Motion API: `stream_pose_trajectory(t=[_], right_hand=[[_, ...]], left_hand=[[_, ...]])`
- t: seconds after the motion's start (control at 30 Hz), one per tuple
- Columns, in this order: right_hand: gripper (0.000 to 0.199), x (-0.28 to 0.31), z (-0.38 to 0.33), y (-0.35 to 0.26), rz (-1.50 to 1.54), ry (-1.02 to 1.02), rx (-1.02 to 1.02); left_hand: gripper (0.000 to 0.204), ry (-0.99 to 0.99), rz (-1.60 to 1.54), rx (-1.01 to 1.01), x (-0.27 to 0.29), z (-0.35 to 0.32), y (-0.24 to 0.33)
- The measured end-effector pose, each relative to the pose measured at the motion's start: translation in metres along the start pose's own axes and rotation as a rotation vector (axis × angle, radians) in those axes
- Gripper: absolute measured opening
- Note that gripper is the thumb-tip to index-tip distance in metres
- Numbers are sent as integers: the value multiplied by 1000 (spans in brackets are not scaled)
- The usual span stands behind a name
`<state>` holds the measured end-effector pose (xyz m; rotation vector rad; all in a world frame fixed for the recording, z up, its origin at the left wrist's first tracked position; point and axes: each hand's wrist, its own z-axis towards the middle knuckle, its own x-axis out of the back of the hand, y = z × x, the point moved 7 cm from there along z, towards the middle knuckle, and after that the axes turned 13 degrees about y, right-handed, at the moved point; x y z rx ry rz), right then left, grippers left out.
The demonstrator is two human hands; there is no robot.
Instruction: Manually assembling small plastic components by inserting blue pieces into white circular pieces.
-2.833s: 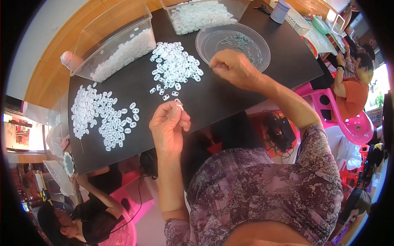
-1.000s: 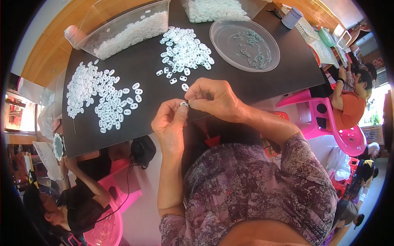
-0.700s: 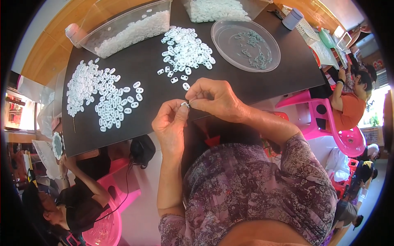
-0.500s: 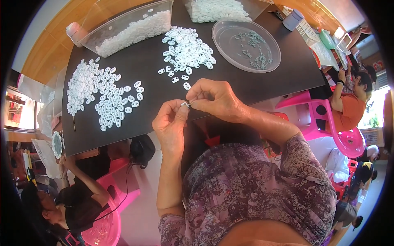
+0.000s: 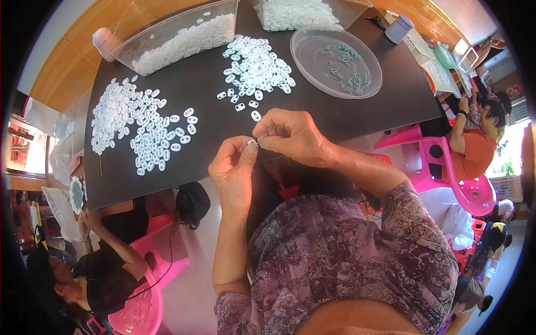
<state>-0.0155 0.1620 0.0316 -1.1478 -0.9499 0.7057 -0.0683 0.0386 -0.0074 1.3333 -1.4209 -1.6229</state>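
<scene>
At the table's near edge, my left hand (image 5: 233,172) pinches a small white oval plastic piece (image 5: 252,143) between thumb and forefinger. My right hand (image 5: 297,138) is closed in a pinch against the same piece; whatever its fingertips hold is too small to make out. Just beyond them lies a loose white oval piece (image 5: 255,116) with two holes. Behind it spreads a heap of similar pieces (image 5: 259,67). Another large heap (image 5: 114,111) covers the left of the table. A round clear plastic tray (image 5: 306,71) at the right holds small grey-green slender bits.
Two clear bins, one left (image 5: 134,44) and one further right (image 5: 350,22), hold many white pieces on the dark table (image 5: 206,100). A lidded grey container (image 5: 398,29) stands far right. People sit on pink chairs (image 5: 435,153) at both sides.
My hands stay together over the white piece, with only a slight shift of the fingertips. The view has moved a little; the heaps look unchanged.
</scene>
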Motion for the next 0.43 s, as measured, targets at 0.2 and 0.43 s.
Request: stream_pose_trajectory(t=[0.2,0.43], right_hand=[[13,-3,-1,3,2,-23,-26],[13,-4,-1,13,67,-4,-71]], left_hand=[[5,26,15,-46,-1,-3,-2],[7,51,156,-114,3,-5,-2]])
